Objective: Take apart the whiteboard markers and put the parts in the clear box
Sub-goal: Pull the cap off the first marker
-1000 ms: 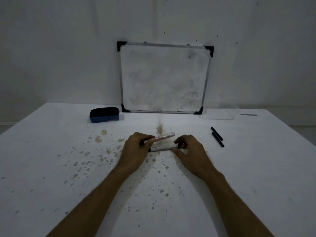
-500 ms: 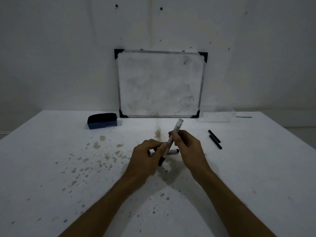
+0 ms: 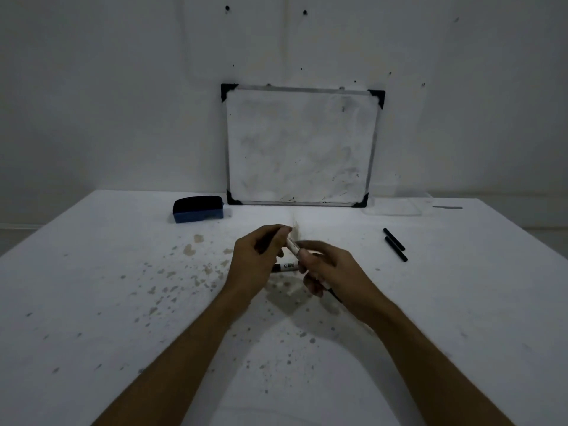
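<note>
Both hands hold one white whiteboard marker [image 3: 292, 245] above the table's middle. My left hand [image 3: 256, 259] pinches its upper end; my right hand [image 3: 330, 269] wraps the lower part, where a dark tip pokes out below the fingers. A second marker [image 3: 287, 267] lies flat on the table under my hands, partly hidden. Two slim black marker parts [image 3: 395, 243] lie side by side to the right. The clear box [image 3: 396, 207] stands at the back right, by the whiteboard.
A whiteboard [image 3: 299, 146] leans on the wall at the table's back edge. A blue and black eraser [image 3: 198, 209] sits to its left. Brown stains speckle the white table [image 3: 92, 287]. A small dark strip [image 3: 447, 207] lies beyond the box.
The upper marker was lifted off the table. It has tilted from pointing up-right to pointing up-left, and my right hand slid down to its lower end while my left took the top.
</note>
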Tool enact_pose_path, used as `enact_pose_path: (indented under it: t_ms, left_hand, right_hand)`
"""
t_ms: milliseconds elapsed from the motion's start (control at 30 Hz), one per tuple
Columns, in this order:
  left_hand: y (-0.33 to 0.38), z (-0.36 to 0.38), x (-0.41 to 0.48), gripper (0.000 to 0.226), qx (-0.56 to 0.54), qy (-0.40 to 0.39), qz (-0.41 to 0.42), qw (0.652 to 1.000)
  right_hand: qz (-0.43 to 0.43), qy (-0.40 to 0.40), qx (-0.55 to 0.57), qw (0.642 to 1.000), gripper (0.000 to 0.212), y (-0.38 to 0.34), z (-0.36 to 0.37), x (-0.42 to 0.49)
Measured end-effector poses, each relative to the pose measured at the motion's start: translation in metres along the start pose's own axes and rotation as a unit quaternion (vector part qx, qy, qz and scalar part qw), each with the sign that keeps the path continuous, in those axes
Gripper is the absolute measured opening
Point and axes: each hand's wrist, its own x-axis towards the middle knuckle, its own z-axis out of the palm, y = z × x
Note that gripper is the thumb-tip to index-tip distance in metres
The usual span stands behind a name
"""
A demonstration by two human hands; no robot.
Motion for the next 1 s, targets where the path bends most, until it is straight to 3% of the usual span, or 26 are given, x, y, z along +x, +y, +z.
enact_pose_path:
  t_ms: [133, 200, 267, 367, 500, 567, 633, 733, 833, 900, 1000]
  left_hand:
    - [-0.002, 0.0, 0.005, 0.026, -0.039, 0.073, -0.063, 0.995]
    - [-0.002, 0.005, 0.002, 0.028, -0.055, 0.064, -0.082, 0.993]
    - [-0.002, 0.013, -0.005, 0.023, -0.034, 0.022, -0.059, 0.997]
    - [-0.006, 0.028, -0.016, 0.017, 0.074, -0.05, 0.02, 0.996]
    - [-0.012, 0.033, -0.023, 0.017, 0.26, -0.081, 0.162, 0.948]
    - [-0.016, 0.031, -0.022, 0.022, 0.304, -0.072, 0.201, 0.928]
    - [-0.014, 0.031, -0.022, 0.027, 0.296, -0.079, 0.185, 0.934]
    - [-0.006, 0.042, -0.02, 0.043, 0.18, -0.075, 0.021, 0.981]
    - [-0.003, 0.047, -0.017, 0.053, 0.09, -0.093, -0.089, 0.988]
    - [-0.006, 0.041, -0.021, 0.044, 0.154, -0.108, -0.031, 0.982]
    - [-0.011, 0.03, -0.026, 0.041, 0.295, -0.128, 0.12, 0.939]
  right_hand:
    - [0.043, -0.07, 0.241, 0.967, 0.063, -0.006, -0.018, 0.0]
    - [0.026, -0.031, 0.283, 0.958, 0.052, -0.001, -0.013, 0.002]
    - [0.003, 0.065, 0.218, 0.974, 0.037, 0.007, -0.003, 0.005]
    - [-0.006, 0.167, 0.129, 0.977, 0.037, 0.012, 0.004, 0.008]
    - [0.012, 0.166, 0.093, 0.982, 0.041, 0.01, 0.003, 0.007]
    - [0.021, 0.153, 0.102, 0.983, 0.041, 0.01, 0.006, 0.007]
    - [0.016, 0.144, 0.13, 0.981, 0.04, 0.01, 0.008, 0.009]
    - [-0.01, 0.159, 0.116, 0.98, 0.039, 0.009, 0.01, 0.012]
    - [-0.035, 0.182, 0.084, 0.979, 0.035, 0.01, 0.01, 0.011]
    - [-0.032, 0.193, 0.08, 0.977, 0.036, 0.011, 0.009, 0.01]
    - [0.002, 0.198, 0.097, 0.975, 0.037, 0.013, 0.01, 0.009]
